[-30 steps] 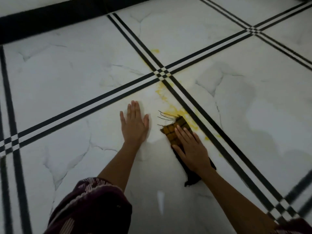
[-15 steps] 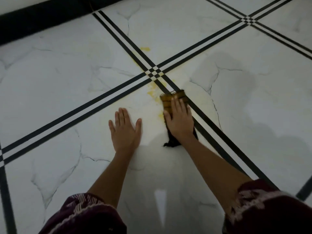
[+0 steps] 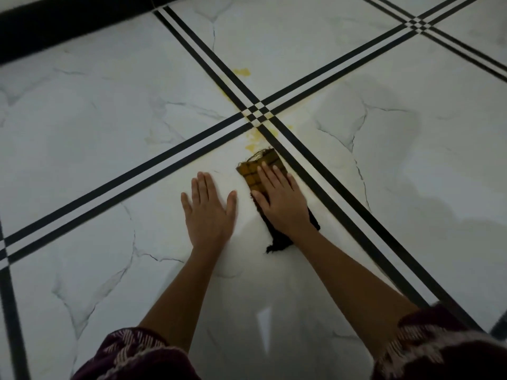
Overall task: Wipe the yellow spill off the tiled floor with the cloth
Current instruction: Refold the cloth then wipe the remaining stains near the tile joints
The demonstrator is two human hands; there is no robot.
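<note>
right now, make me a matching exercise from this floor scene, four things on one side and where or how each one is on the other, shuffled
Things
1. left hand
2. right hand
3. cloth
4. yellow spill

States
A. under a palm, far end stained yellow
B. flat on the tiled floor, holding nothing
C. pressing down on fabric, fingers straight
D. patches by the crossing of the black stripes

Pairs: 1-B, 2-C, 3-A, 4-D
</note>
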